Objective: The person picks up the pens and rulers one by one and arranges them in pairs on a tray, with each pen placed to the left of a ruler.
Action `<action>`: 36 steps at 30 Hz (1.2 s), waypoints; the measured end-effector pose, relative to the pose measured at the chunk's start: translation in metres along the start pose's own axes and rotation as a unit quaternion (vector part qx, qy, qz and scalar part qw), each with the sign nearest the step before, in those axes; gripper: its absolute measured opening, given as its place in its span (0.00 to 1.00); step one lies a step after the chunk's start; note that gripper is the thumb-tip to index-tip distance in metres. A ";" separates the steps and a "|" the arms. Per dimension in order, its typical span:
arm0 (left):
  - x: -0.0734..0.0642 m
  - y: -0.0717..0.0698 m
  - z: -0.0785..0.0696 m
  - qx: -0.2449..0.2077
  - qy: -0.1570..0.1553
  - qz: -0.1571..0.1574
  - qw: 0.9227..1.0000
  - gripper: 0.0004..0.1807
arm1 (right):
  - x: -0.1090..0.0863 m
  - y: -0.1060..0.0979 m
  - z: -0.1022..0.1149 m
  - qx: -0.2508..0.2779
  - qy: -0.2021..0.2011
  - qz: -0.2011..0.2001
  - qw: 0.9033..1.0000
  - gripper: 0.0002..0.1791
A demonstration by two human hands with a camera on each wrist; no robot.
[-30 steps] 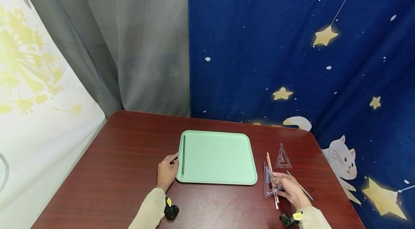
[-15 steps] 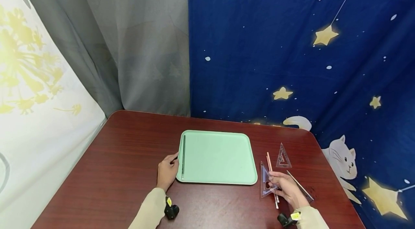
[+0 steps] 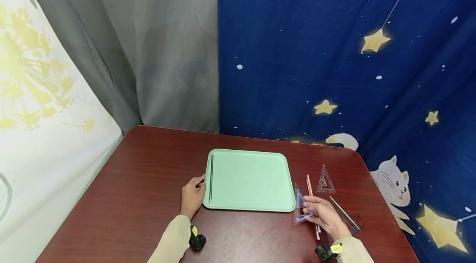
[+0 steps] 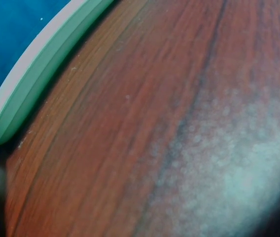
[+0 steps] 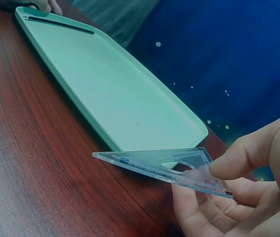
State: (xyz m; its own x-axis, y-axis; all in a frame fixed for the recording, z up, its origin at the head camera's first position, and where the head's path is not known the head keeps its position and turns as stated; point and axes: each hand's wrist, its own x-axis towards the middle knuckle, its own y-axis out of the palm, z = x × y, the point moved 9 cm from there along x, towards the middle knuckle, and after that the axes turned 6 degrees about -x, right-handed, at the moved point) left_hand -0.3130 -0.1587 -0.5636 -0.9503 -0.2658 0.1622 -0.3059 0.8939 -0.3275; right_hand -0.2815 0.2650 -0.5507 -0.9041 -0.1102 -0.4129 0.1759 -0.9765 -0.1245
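A clear triangular set square (image 5: 155, 165) is pinched between the thumb and fingers of my right hand (image 3: 322, 213), tilted beside the tray's right edge. My left hand (image 3: 192, 197) grips the left rim of the pale green tray (image 3: 249, 180), thumb and index finger right at the edge. Along the tray's left side lies a dark pencil (image 3: 211, 180). Beneath my right hand are pinkish pencils (image 3: 309, 185), partly hidden by the fingers and set square.
A second clear set square (image 3: 325, 180) lies on the brown table (image 3: 148, 163) behind my right hand. To the right of that hand is a slim ruler-like piece (image 3: 346, 216), partly covered. Curtains (image 3: 178, 68) hang behind the table.
My right hand has moved left with the set square, away from the pinkish pencils and close to the tray. More of the slim piece shows on the right. The left hand stays put.
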 end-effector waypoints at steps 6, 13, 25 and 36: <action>0.001 -0.001 -0.002 0.006 0.015 -0.017 1.000 0.17 | 0.000 0.003 0.001 0.001 0.002 0.003 1.000 0.24; 0.002 -0.001 -0.001 0.011 0.002 -0.015 1.000 0.17 | 0.002 0.006 0.000 -0.002 0.005 0.004 1.000 0.26; 0.002 -0.001 -0.001 0.011 -0.002 -0.004 1.000 0.17 | 0.005 0.013 0.002 0.002 -0.007 0.024 1.000 0.28; 0.002 0.000 0.002 0.008 -0.015 0.002 1.000 0.17 | 0.009 0.026 0.007 0.021 -0.014 0.032 0.999 0.28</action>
State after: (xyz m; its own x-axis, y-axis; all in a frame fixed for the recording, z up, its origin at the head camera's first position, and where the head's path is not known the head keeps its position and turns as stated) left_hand -0.3147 -0.1595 -0.5654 -0.9526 -0.2741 0.1323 -0.3034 0.8893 -0.3421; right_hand -0.2875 0.2374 -0.5516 -0.9017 -0.1778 -0.3942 0.2186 -0.9739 -0.0608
